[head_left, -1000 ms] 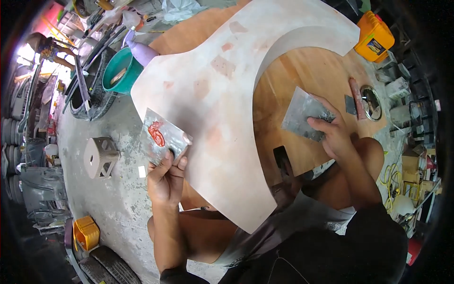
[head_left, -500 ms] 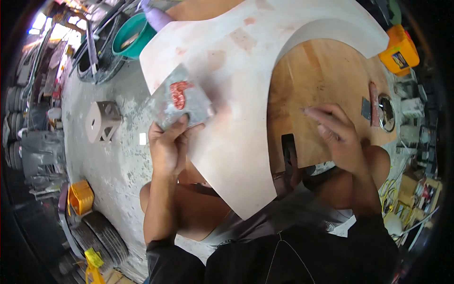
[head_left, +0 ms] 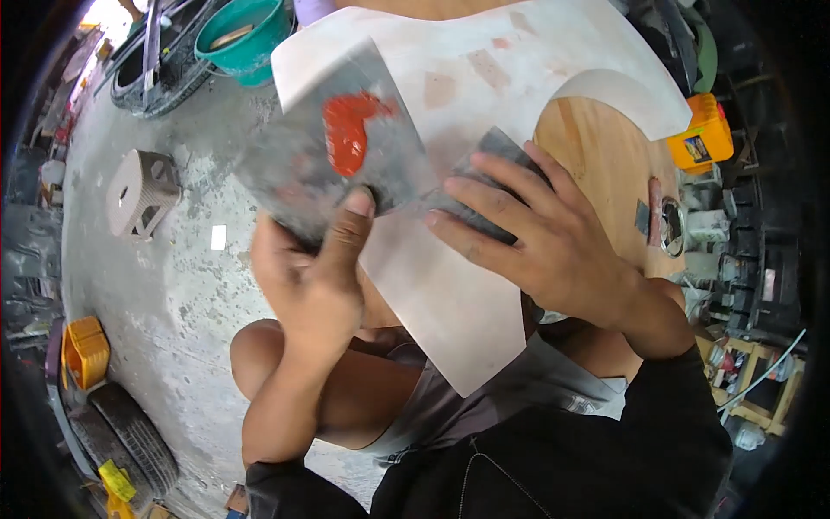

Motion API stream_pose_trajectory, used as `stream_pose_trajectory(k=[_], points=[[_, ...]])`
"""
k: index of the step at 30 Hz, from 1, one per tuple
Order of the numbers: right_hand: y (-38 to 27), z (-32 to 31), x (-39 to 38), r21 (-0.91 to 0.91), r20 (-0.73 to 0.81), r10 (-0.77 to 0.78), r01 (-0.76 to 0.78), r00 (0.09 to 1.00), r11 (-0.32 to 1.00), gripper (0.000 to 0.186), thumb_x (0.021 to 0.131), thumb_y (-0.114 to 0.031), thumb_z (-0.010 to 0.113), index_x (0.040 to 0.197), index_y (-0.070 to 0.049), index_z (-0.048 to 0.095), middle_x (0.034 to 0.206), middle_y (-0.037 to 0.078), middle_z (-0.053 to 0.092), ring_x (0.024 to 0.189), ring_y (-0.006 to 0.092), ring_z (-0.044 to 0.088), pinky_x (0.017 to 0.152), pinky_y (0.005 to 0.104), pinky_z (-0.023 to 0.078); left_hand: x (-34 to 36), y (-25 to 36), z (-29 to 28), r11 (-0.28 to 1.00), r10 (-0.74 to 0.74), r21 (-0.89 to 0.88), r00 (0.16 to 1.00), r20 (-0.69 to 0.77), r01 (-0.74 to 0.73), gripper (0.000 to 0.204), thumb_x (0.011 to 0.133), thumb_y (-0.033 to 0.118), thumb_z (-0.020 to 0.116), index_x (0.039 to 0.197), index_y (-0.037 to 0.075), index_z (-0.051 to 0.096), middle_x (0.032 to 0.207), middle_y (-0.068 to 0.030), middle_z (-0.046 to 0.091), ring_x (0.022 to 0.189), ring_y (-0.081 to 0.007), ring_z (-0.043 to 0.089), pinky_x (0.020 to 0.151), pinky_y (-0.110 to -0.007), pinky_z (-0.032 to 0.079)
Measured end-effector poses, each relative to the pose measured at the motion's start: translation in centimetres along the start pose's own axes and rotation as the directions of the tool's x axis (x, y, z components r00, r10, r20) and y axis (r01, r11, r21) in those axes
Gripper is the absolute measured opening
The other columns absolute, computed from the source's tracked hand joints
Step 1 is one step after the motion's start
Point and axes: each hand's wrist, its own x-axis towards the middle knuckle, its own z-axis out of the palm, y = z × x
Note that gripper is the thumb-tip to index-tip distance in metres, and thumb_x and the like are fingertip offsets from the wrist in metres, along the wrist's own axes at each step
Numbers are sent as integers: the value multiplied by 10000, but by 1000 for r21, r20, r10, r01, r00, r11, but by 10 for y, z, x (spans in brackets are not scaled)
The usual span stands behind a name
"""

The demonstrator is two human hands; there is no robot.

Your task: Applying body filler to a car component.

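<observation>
My left hand [head_left: 316, 281] grips a flat grey plate [head_left: 298, 143] by its near edge, the thumb on top. A glossy dab of red paste [head_left: 349, 138] lies on the plate. In my right hand [head_left: 558, 233] is a thin dark grey spreader [head_left: 505, 149], its fingers laid across the upper face. The spreader's left edge comes close to the plate's right side; whether they touch is unclear. Both are above a white, curved car fender [head_left: 450, 290] with a wheel-arch cutout and several pinkish-brown patches.
Under the fender is a wooden board [head_left: 596, 164]. A yellow container [head_left: 699, 134] is at the far right, near a round tin [head_left: 671, 227]. On the floor to the left are a plastic stool [head_left: 138, 195], a green basin [head_left: 246, 60] and tyres [head_left: 134, 437].
My left hand has raised the plate, which looks larger. My right hand has swung left from over the wooden board to beside the plate, turning the spreader flat. The view has shifted.
</observation>
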Motion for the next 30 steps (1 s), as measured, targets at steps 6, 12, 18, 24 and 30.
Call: stream_pose_trajectory(k=[6,12,18,24,30], points=[[40,-40,28,462,-49,243,-193,969,866,446,856,11,584,1295,-66,610,1275,108,620,1191,272,584,1040,421,441,40,16,-45,965,78,-225,966,-247,-136,383,915,10,597,1278,-50,490,1163,-131,631,1051,-222,650,973,-410,532],[107,-46,27,984,-110,465,29,878,177,487,921,-40,634,1378,29,483,1339,148,576,1230,300,561,1092,456,402,46,20,-71,903,-123,-429,970,-210,22,362,902,31,594,1246,-38,509,1139,-105,640,1031,-205,655,975,-387,529],[144,-4,37,731,-335,474,542,815,-414,462,922,-51,607,1369,-64,492,1328,145,571,1251,324,543,1108,546,372,45,24,-68,881,-277,-437,947,-165,181,440,892,12,578,1314,-36,464,1209,-124,608,1063,-216,643,951,-372,538],[118,-15,57,657,-313,460,539,831,-527,448,937,-15,562,1375,-55,482,1316,153,570,1258,312,542,1109,508,390,42,24,-61,865,-301,-450,947,-110,223,443,877,1,582,1298,-43,452,1179,-147,624,1017,-259,672,935,-376,562],[98,-27,53,953,155,562,27,813,-302,539,911,14,596,1427,19,441,1342,157,576,1231,253,571,1073,376,440,38,22,-45,795,-377,-497,925,46,349,380,899,-12,551,1270,-36,471,1144,-146,636,978,-258,682,886,-414,588]])
